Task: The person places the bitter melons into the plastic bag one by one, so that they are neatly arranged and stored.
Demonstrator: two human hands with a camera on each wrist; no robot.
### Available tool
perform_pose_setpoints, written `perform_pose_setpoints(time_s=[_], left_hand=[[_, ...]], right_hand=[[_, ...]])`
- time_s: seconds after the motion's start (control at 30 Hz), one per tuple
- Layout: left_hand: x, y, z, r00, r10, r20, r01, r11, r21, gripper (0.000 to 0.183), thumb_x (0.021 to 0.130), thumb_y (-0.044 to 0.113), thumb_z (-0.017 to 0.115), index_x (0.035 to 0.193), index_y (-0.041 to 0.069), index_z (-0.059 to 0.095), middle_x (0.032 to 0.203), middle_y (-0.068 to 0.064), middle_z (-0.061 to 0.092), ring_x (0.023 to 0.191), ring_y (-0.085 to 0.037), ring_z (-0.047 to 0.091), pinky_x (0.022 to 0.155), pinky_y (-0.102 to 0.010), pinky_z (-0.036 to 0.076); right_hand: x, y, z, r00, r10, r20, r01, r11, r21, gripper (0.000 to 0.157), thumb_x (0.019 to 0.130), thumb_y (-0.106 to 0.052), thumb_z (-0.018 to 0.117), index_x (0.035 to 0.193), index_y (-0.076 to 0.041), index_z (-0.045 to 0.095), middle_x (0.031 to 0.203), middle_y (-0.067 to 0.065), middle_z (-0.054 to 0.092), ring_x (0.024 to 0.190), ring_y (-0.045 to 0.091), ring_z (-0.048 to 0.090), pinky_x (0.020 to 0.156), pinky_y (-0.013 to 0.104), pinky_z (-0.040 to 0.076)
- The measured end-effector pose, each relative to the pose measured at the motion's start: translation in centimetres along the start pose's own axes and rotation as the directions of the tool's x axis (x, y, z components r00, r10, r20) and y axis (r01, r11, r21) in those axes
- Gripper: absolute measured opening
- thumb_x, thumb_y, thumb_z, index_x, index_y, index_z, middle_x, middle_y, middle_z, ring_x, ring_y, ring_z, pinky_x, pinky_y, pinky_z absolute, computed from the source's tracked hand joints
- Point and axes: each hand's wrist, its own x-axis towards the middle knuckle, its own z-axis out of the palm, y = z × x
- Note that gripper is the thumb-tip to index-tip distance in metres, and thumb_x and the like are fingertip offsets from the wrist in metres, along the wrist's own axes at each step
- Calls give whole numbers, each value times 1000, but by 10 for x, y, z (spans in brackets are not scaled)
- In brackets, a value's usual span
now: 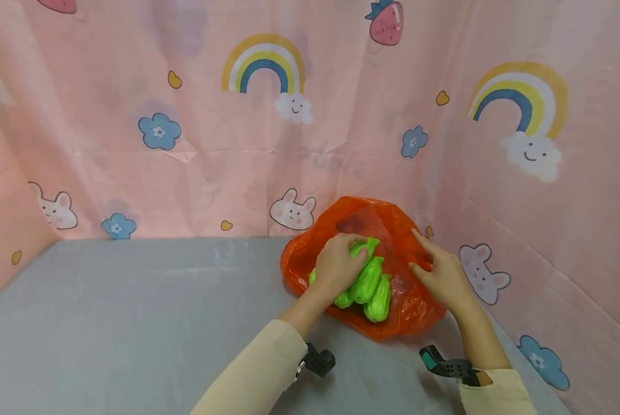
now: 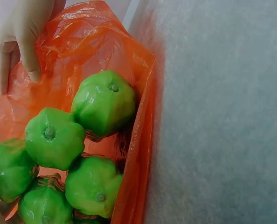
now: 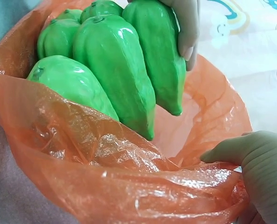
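Note:
An orange plastic bag [image 1: 413, 305] lies with its mouth wide open towards me. Inside it are several glossy, bright green, ribbed fruits [image 1: 377, 300], shaped like small papayas, bunched on the left side. My left hand [image 1: 338, 262] reaches into the bag and grips one green fruit [image 3: 155, 51] at the top of the bunch, fingers curled over its side. At the bag's right side, my right hand [image 1: 444, 276] holds the rim, its thumb [image 3: 227, 151] over the film. The left wrist view shows the fruits' blunt stem ends [image 2: 50, 133].
The bag rests on a grey table [image 1: 133, 323] near its back right corner. Pink cloth [image 1: 211, 173] printed with rainbows and rabbits hangs close behind and to the right. Black wrist cameras [image 1: 320, 360] sit on both forearms.

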Motion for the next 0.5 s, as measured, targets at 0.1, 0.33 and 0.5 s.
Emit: perform_pose_setpoints(time_s=[0.1,0.33,0.5], left_hand=[[0,0,1,1000,-8,6,8,1000,8,29,96,32,63,120,23,75,123,0,71,109,-18,66,93,-38,56],[-2,1,2,1000,-1,-4,1,1000,22,30,96,33,65,122,21,74,135,-2,66,120,-21,65,98,-42,55],[-3,4,2,1000,1,-17,-1,1000,14,31,96,34,66,122,21,74,140,-1,61,123,-21,64,97,-45,55]], right_hand=[[0,0,0,1000,5,9,-4,1000,-6,71,92,-1,68,156,-7,37,148,32,48,124,55,57,93,58,51],[-1,0,-1,1000,4,12,-3,1000,-15,71,93,-1,67,156,-7,37,148,33,47,123,55,57,93,58,51],[-1,1,-2,1000,3,2,-3,1000,-17,71,92,-2,68,156,-8,37,149,33,47,124,55,57,94,59,51]])
